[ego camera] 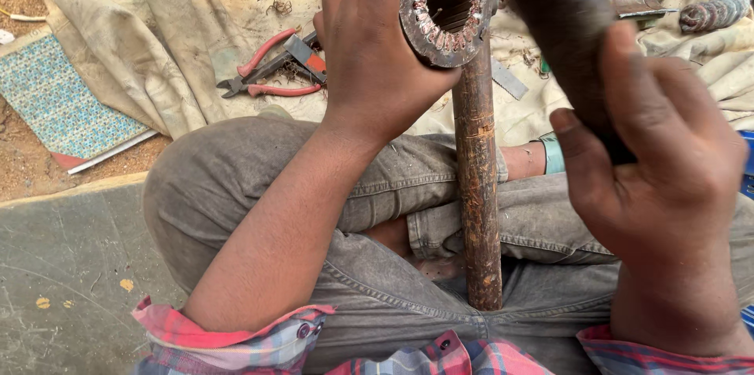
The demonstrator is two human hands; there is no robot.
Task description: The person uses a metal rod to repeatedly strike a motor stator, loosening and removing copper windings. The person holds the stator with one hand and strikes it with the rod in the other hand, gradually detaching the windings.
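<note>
The stained cloth [196, 53] spreads over the ground beyond the crossed legs. A rusty post [477, 186] stands upright between the knees, just below the left fingers. The right hand [660, 186] has its fingers wrapped tight round a dark bar [561, 21] that angles up past them. The left hand [377, 45] grips the motor stator [448, 6], fingers curled behind its ring atop the post. The stator could slip off the post, since it seems only perched there. Red-handled pliers [271, 73] lie left of the left fingers.

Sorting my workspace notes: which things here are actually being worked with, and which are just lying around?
In use:
left hand gripping the motor stator
right hand holding a dark bar
rusty pipe under the stator

Lying about:
red-handled pliers
patterned mat
dirty cloth
</note>
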